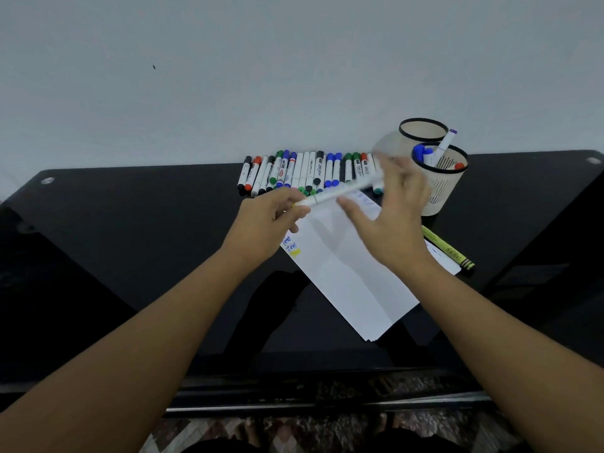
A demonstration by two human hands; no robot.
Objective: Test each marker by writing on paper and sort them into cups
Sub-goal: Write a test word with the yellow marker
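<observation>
Left grip (274, 214) pinches a white marker (340, 191) above the paper (346, 276) near the table's (130, 230) far edge; right grip (389, 217) open beside it, fingers spread, blurred, just before the near cup (441, 188)

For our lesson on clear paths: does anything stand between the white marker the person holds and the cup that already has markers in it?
Only the person's own right hand lies between the white marker and the nearer cup; no other object blocks.
</observation>
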